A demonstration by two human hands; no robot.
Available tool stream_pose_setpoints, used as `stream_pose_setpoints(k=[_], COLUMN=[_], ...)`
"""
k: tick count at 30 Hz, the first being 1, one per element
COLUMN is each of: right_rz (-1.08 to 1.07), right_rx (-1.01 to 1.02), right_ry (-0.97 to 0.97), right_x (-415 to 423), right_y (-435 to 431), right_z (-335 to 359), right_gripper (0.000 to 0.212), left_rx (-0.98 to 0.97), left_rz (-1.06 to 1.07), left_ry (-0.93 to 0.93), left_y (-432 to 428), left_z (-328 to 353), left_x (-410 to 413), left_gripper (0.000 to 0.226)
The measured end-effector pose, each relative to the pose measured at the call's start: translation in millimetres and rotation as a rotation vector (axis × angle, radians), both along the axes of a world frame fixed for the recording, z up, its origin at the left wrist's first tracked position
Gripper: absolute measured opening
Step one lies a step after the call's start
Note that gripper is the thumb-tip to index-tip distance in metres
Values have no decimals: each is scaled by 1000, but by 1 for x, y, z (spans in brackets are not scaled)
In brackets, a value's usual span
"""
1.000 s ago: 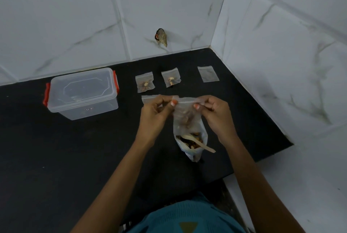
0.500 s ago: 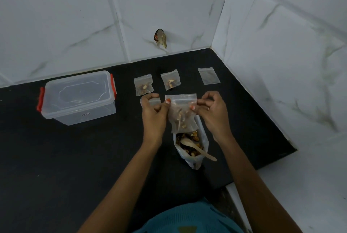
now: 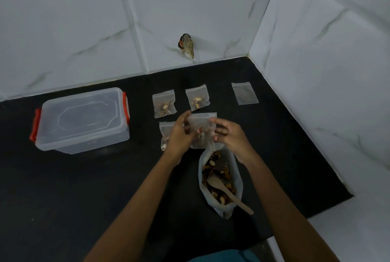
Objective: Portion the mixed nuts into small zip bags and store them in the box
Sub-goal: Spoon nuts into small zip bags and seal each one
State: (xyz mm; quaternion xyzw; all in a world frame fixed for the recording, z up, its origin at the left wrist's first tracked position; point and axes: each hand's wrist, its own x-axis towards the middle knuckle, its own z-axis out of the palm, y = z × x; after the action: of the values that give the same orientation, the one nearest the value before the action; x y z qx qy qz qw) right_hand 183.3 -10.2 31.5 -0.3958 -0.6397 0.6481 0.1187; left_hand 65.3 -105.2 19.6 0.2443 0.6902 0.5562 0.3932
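Observation:
Both hands hold a small zip bag (image 3: 202, 123) with a few nuts in it, just above the counter. My left hand (image 3: 179, 135) grips its left edge and my right hand (image 3: 230, 137) pinches its right top corner. Below them lies the large open bag of mixed nuts (image 3: 219, 177) with a wooden spoon (image 3: 228, 192) in it. Two filled small bags (image 3: 164, 103) (image 3: 197, 99) lie further back, and a third one (image 3: 165, 133) sits partly hidden behind my left hand. An empty zip bag (image 3: 244, 93) lies at the back right. The clear box (image 3: 82, 120) with red clips stands closed at the left.
The black counter (image 3: 84, 188) ends at white tiled walls behind and to the right, and at a white ledge (image 3: 358, 230) at the front right. A small dark object (image 3: 186, 45) sticks to the back wall.
The small bag in my hands has moved down and away from me, from over the big nut bag toward the counter behind it. My view has shifted a little.

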Motion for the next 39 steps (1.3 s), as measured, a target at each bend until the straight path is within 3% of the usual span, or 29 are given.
stream_pose_setpoints(k=[4, 8, 14, 18, 23, 28, 31, 35, 39], right_rz=[-35, -17, 74, 86, 47, -130, -182, -370, -494], right_rx=[22, 144, 466, 531, 578, 518, 492, 469, 508], right_ry=[-52, -174, -276, -293, -275, -197, -261, -292, -293], right_x=[-15, -28, -36, -35, -32, -23, -19, -16, -13], right_y=[27, 51, 56, 55, 60, 87, 112, 149, 176], right_z=[-18, -44, -64, -70, -72, -58, -51, -49, -62], right_gripper=[47, 41, 41, 37, 35, 29, 26, 27, 28], left_rx=[-45, -116, -147, -321, -469, -265, -115, -133, -173], left_rz=[-34, -14, -16, -304, -383, -246, -164, -161, 34], left_ry=[-21, 84, 567, 832, 954, 935, 877, 567, 143], left_y=[28, 52, 58, 58, 58, 73, 99, 153, 201], left_z=[-20, -37, -56, -63, -67, -58, -50, -41, -40], left_x=[-11, -11, 4, 9, 7, 5, 8, 12, 15], left_gripper=[65, 61, 51, 48, 50, 43, 32, 33, 33])
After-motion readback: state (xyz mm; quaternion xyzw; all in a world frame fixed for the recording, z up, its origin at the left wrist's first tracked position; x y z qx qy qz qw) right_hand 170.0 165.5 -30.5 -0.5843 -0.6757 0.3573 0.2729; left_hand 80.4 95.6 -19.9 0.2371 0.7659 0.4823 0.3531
